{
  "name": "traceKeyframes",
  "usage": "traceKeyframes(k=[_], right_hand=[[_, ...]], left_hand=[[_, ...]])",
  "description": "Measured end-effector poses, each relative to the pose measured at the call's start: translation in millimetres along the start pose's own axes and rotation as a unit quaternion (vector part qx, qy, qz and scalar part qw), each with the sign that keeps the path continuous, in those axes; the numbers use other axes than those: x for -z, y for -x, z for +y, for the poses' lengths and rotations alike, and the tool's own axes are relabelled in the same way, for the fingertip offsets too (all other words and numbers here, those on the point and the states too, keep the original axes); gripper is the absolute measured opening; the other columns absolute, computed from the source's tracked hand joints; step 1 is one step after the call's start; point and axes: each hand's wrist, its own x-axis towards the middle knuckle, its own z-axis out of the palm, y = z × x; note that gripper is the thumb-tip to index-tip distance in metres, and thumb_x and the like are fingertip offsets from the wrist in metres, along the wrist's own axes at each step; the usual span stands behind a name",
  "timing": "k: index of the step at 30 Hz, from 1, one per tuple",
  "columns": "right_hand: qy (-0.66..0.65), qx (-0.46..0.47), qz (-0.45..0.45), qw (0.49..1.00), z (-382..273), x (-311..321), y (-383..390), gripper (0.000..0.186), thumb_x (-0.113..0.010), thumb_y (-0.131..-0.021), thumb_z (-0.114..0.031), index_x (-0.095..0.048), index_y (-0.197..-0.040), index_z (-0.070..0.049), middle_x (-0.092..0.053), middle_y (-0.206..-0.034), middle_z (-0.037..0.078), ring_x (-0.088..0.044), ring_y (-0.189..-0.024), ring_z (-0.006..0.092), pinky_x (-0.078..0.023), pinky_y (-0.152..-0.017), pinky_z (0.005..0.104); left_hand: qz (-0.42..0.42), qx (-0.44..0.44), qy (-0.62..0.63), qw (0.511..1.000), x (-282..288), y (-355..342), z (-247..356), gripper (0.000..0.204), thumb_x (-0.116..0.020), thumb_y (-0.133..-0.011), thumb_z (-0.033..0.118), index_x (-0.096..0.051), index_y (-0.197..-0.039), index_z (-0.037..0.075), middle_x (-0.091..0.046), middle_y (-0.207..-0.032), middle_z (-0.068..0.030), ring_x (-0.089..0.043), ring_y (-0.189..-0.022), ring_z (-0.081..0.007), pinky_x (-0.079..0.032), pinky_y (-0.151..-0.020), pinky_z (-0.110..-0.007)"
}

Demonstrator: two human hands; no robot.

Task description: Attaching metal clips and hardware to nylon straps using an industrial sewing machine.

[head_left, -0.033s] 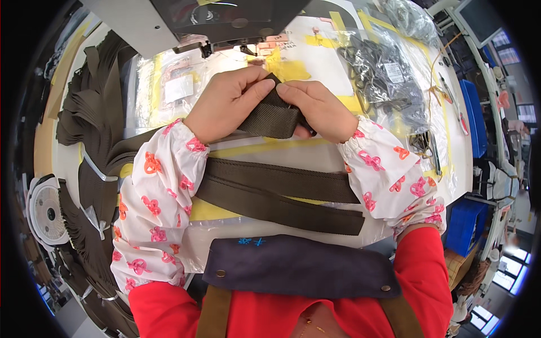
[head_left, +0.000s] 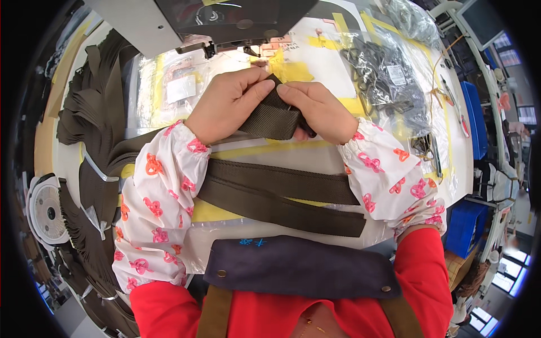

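Both my hands pinch a dark olive webbing strap (head_left: 271, 122) that is folded over on itself, its corner pointing up between my thumbs. My left hand (head_left: 226, 102) grips the fold from the left, thumb on top. From the right, my right hand (head_left: 320, 110) closes on the same fold; a small dark piece, too hidden to name, shows beneath its fingers. The strap runs off leftward under my left wrist. Two flat lengths of the same webbing (head_left: 282, 197) lie across the table between my forearms.
A sewing machine head (head_left: 225, 28) stands just beyond my hands. Bundles of webbing (head_left: 93, 112) hang along the left edge. A plastic bag of black buckles (head_left: 389, 79) lies at the right, near tweezers (head_left: 435, 155) and a red-handled tool (head_left: 464, 125). Blue bins (head_left: 473, 118) sit farther right.
My hands keep the same pinch on the folded strap. The whole view has shifted very slightly.
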Motion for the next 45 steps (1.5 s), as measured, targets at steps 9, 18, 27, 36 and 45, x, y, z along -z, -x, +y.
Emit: traceKeyframes(k=[9,18,27,36,45], right_hand=[[0.005,0.016,0.116,0.993,4.6,4.3,-3.9,0.036,-0.04,-0.093,-0.026,-0.057,-0.083,0.004,-0.055,-0.06,0.006,-0.05,-0.04,0.0126,-0.04,-0.037,0.0244],[0.024,0.114,0.15,0.982,22.5,-6.4,-2.1,0.037,-0.039,-0.095,-0.026,-0.053,-0.078,0.003,-0.053,-0.058,0.005,-0.046,-0.046,0.0106,-0.039,-0.043,0.0253],[0.175,0.234,0.16,0.943,27.6,-3.8,0.8,0.035,-0.042,-0.094,-0.026,-0.05,-0.077,0.004,-0.049,-0.055,0.011,-0.051,-0.051,0.0182,-0.039,-0.049,0.0343],[0.115,0.207,0.084,0.968,21.2,-2.2,7.7,0.033,-0.042,-0.094,-0.025,-0.05,-0.076,0.002,-0.052,-0.057,0.011,-0.054,-0.05,0.0161,-0.042,-0.049,0.0287],[-0.213,-0.051,0.096,0.971,-10.3,18.7,-15.7,0.03,-0.04,-0.091,-0.023,-0.056,-0.092,0.002,-0.057,-0.063,0.011,-0.053,-0.045,0.017,-0.042,-0.036,0.0266]], left_hand=[[0.056,-0.191,-0.485,0.852,-31.1,-2.4,16.1,0.029,-0.052,-0.075,0.01,-0.057,-0.102,-0.001,-0.057,-0.065,-0.0072,-0.059,-0.053,-0.0195,-0.045,-0.046,-0.031],[0.003,-0.007,-0.153,0.988,-9.5,0.3,24.3,0.018,-0.053,-0.084,0.015,-0.061,-0.092,0.003,-0.059,-0.064,-0.0125,-0.059,-0.054,-0.0241,-0.044,-0.049,-0.034],[-0.009,-0.046,-0.12,0.992,-8.1,0.4,23.1,0.018,-0.054,-0.086,0.018,-0.055,-0.077,0.002,-0.056,-0.063,-0.0144,-0.054,-0.057,-0.0333,-0.041,-0.051,-0.035],[-0.071,-0.033,-0.04,0.996,3.7,0.5,18.1,0.021,-0.05,-0.09,0.019,-0.053,-0.079,0.001,-0.048,-0.059,-0.0089,-0.045,-0.055,-0.0215,-0.038,-0.051,-0.03],[0.029,-0.432,-0.207,0.877,-9.8,31.4,47.9,0.026,-0.062,-0.071,0.0,-0.061,-0.096,0.002,-0.062,-0.085,-0.0117,-0.062,-0.078,-0.0293,-0.05,-0.068,-0.037]])
